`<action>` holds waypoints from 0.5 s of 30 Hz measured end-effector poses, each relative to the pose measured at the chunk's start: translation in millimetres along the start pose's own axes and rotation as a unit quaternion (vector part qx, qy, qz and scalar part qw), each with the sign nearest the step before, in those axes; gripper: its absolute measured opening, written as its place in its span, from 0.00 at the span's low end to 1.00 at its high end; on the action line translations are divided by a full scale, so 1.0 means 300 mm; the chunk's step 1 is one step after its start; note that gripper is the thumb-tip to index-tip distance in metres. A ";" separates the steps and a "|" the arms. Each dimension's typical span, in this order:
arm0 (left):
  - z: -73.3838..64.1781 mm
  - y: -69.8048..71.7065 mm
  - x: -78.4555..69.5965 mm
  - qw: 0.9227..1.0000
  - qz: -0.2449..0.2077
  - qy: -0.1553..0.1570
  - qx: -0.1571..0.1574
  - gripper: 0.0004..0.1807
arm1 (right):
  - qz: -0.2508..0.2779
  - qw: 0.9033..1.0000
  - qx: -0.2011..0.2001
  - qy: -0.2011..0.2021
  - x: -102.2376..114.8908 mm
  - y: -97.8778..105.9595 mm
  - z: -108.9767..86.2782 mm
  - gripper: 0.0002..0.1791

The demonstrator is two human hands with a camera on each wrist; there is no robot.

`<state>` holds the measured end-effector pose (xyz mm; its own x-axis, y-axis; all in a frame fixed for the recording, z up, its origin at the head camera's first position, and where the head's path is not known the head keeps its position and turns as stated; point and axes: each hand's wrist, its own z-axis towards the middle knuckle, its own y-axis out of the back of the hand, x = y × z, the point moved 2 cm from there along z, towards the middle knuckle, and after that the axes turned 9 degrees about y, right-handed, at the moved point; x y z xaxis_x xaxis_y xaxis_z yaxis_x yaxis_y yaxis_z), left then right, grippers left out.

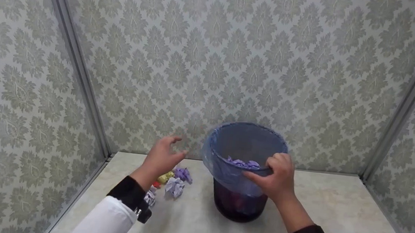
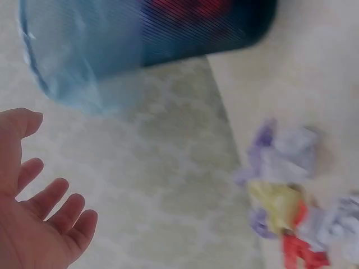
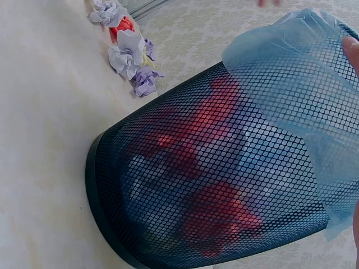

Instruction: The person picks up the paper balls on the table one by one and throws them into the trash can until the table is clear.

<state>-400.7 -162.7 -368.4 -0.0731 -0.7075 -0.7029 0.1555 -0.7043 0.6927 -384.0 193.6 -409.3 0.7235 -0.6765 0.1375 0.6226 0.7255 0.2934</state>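
A dark mesh wastebasket (image 1: 235,206) stands on the table, lined with a translucent blue plastic bag (image 1: 221,173) folded over its rim. My right hand (image 1: 279,176) grips that rim on the near right side, thumb along the outside of the bag. Purple crumpled paper (image 1: 243,163) shows inside the opening, and red and pale crumpled paper (image 3: 219,216) shows through the mesh in the right wrist view. Left of the basket, my left hand (image 1: 162,157) is raised with nothing in it, fingers spread and loosely bent. Below it lie a white paper ball (image 1: 174,187) and a purple one (image 1: 183,175).
Beside those balls are yellow paper (image 2: 277,204), red paper (image 2: 303,252) and more white paper (image 2: 342,221). The pale table (image 1: 320,211) is enclosed by patterned panels (image 1: 217,56) at the back and both sides, the back one close behind the basket.
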 end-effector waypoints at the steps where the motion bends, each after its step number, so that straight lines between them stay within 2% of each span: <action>1: -0.003 -0.002 0.047 1.000 0.004 0.014 -0.001 0.31 | 0.000 1.000 0.000 0.001 -0.001 0.000 -0.001 0.42; 5: -0.023 -0.039 0.233 0.997 0.028 0.071 -0.008 0.33 | -0.004 1.000 -0.003 0.006 0.001 0.003 0.001 0.42; 8: -0.049 -0.079 0.353 0.994 0.056 0.095 -0.019 0.35 | -0.006 1.000 0.001 0.004 0.002 0.003 0.003 0.42; 9: -0.054 -0.093 0.386 0.993 0.069 0.091 -0.028 0.35 | -0.007 1.000 0.002 0.003 0.002 0.003 0.002 0.42; 12: -0.074 -0.133 0.466 0.991 0.086 0.097 -0.036 0.36 | -0.007 1.000 0.007 -0.003 0.000 0.003 0.001 0.42; 15: -0.087 -0.167 0.518 0.990 0.093 0.102 -0.037 0.35 | -0.008 1.000 0.009 -0.007 -0.002 0.003 -0.001 0.42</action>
<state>-394.0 -235.9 -516.4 0.1617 -0.7924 -0.5881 0.2199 -0.5521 0.8043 -383.8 194.9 -409.5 0.7084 -0.6905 0.1461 0.6293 0.7117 0.3124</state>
